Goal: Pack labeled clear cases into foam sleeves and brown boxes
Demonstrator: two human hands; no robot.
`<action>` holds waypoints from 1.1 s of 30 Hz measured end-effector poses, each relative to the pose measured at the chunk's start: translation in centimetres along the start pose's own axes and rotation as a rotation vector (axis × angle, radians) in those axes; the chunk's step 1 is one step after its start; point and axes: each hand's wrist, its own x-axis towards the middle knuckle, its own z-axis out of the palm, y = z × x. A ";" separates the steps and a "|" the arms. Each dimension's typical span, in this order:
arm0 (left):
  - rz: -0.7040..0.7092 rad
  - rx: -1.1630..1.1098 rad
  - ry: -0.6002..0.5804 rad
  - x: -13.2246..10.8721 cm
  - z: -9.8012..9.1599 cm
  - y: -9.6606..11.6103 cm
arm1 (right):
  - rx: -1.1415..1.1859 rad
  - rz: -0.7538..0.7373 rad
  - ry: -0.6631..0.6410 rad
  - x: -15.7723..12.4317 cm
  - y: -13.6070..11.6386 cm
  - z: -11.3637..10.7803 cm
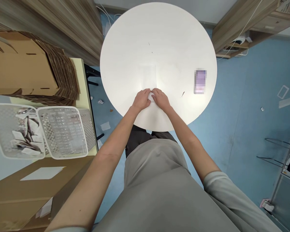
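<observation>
A pale, see-through flat piece (149,77), perhaps a plastic sheet or bag, lies on the white round table (125,42) and is hard to tell from the tabletop. My left hand (142,99) grips its near end, fingers bent and pressed together. Close beside it, my right hand (160,98) holds the same end with curled fingers, and the fingertips of both almost meet. Between my thumbs a small whitish part of the piece shows; the rest of that end is hidden under my fingers.
A blurred purple box-like thing (200,81) sits at the table's right. To the left, two white baskets (62,157) hold clear plastic pieces and small packets, beside stacked flat cardboard (21,69). A large carton (12,193) stands nearer me. Paper scraps (105,125) litter the floor.
</observation>
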 end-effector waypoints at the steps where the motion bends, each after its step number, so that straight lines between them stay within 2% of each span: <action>1: -0.005 0.009 -0.011 -0.3 -0.2 -0.1 | 0.008 -0.020 -0.009 -0.3 0.3 -0.1; 7: 0.019 0.061 -0.057 -2.6 -0.2 0.1 | -0.056 -0.086 -0.111 -3.2 1.5 0.3; 13: 0.019 0.053 -0.149 -6.0 0.6 1.2 | -0.123 -0.110 -0.181 -6.6 0.6 0.6; 16: -0.044 -0.014 -0.166 -7.4 0.2 1.9 | -0.115 -0.145 -0.200 -7.5 0.2 0.3; 19: -0.181 -0.098 -0.166 -7.8 -0.7 2.7 | -0.144 -0.142 -0.207 -7.1 0.0 -0.4; 24: -0.307 -0.144 -0.135 -6.6 -1.7 3.8 | -0.195 -0.053 -0.288 -4.8 -0.5 -1.5; 27: -0.420 -0.153 -0.075 -5.8 -1.6 4.5 | -0.215 0.031 -0.282 -3.8 -1.3 -2.0; 30: -0.531 -0.138 0.040 -5.3 -1.2 5.0 | -0.242 0.157 -0.261 -3.1 -2.0 -2.2; 33: -0.577 -0.129 0.107 -4.8 -1.1 5.1 | -0.272 0.280 -0.219 -2.2 -2.4 -2.1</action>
